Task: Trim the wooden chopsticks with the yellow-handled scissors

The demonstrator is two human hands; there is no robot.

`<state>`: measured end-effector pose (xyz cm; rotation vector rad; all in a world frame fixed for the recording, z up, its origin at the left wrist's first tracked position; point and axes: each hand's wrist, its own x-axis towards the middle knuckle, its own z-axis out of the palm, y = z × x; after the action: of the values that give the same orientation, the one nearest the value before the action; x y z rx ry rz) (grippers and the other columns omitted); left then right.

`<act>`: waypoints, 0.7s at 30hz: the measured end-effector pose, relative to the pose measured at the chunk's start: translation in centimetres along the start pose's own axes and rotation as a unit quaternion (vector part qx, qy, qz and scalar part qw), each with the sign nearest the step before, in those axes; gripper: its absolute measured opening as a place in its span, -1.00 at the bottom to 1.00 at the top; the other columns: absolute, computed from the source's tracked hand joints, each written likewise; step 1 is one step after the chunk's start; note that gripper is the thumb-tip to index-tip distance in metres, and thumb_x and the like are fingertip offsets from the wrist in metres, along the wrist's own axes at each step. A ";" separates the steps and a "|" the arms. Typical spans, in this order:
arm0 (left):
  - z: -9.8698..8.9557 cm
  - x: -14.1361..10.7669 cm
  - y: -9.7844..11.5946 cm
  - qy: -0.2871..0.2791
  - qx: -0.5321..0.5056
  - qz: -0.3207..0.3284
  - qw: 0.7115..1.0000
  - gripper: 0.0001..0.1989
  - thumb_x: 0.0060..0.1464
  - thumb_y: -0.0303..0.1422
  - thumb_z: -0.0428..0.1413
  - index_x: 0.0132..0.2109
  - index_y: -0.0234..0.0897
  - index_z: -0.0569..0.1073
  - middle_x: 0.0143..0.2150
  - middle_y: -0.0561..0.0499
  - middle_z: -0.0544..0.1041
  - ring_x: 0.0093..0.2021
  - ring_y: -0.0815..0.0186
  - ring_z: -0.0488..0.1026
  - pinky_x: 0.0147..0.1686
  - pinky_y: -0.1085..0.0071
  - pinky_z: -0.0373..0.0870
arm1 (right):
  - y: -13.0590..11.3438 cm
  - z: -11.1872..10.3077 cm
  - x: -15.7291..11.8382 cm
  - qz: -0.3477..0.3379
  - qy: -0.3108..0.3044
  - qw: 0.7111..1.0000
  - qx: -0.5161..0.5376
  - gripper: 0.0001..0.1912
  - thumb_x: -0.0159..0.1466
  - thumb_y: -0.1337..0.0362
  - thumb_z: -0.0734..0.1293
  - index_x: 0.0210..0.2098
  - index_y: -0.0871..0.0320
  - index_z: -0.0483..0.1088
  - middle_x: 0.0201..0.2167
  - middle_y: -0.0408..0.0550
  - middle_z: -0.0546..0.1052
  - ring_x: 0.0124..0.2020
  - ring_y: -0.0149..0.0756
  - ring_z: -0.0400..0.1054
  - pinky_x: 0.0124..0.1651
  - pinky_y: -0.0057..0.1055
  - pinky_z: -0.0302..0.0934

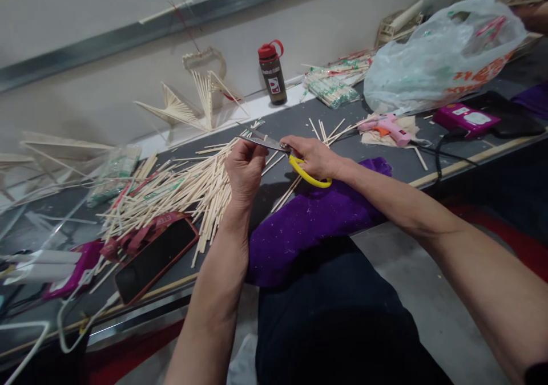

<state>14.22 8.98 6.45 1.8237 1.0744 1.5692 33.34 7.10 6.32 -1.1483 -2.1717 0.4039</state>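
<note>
In my right hand is a pair of scissors with yellow handles, its blades pointing left. My left hand is closed in a pinch right by the blades; what lies between its fingertips is too small to make out. Beside and beneath the left hand spreads a loose pile of thin wooden sticks. A purple cloth hangs over the table edge below both hands.
A pink glue gun rests on a scrap at right, near a magenta box. Behind stand a red-capped bottle, wrapped stick bundles and a plastic bag. A phone lies at front left; stick models lean on the wall.
</note>
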 end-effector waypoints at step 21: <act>-0.3 0.0 -0.2 0.011 0.004 -0.014 1.000 -0.87 0.01 -0.34 0.20 -0.44 -0.16 0.39 -0.64 0.17 0.30 -0.63 0.46 0.17 -0.61 0.46 0.12 | -0.1 0.1 -0.3 0.010 -0.011 0.999 0.032 -0.42 0.16 0.06 0.38 0.13 0.07 0.27 -0.24 -0.11 0.48 -0.32 -0.32 0.30 -0.23 -0.33 0.15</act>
<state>13.87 9.09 6.33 1.7913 1.1133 1.5750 33.34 6.79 6.15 -1.1365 -2.1514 0.4921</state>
